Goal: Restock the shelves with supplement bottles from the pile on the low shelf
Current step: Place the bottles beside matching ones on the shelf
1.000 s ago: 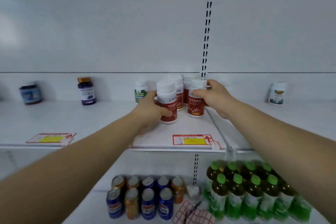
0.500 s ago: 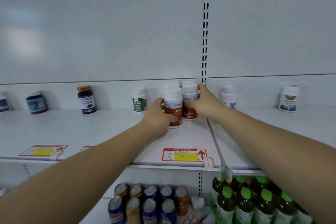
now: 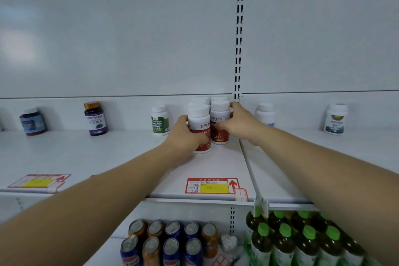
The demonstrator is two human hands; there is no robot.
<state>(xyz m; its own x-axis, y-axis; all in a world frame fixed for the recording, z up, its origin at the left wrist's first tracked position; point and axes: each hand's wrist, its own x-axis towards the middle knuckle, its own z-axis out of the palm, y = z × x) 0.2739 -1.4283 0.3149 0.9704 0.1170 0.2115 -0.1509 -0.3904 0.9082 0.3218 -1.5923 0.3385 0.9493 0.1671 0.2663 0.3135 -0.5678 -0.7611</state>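
Note:
Two white supplement bottles with red labels stand on the white shelf (image 3: pixel 216 168) near its back wall. My left hand (image 3: pixel 183 136) grips the nearer bottle (image 3: pixel 199 121) from the left. My right hand (image 3: pixel 239 125) holds the other red-label bottle (image 3: pixel 219 114) from the right. Behind them more white-capped bottles (image 3: pixel 201 100) of the same kind stand in rows, mostly hidden. Both held bottles are upright and rest on the shelf.
On the same shelf stand a green-label bottle (image 3: pixel 159 121), a purple bottle (image 3: pixel 96 119), a dark jar (image 3: pixel 33 122), a plain white bottle (image 3: pixel 265 114) and a far-right white bottle (image 3: pixel 335 119). Price tags (image 3: pixel 212 185) lie at the shelf front. Cans (image 3: pixel 170 242) and green-capped drink bottles (image 3: pixel 302 242) fill the shelf below.
Both hands have pushed the two red-label bottles further back along the shelf, up against the rows behind. The camera has tilted upward.

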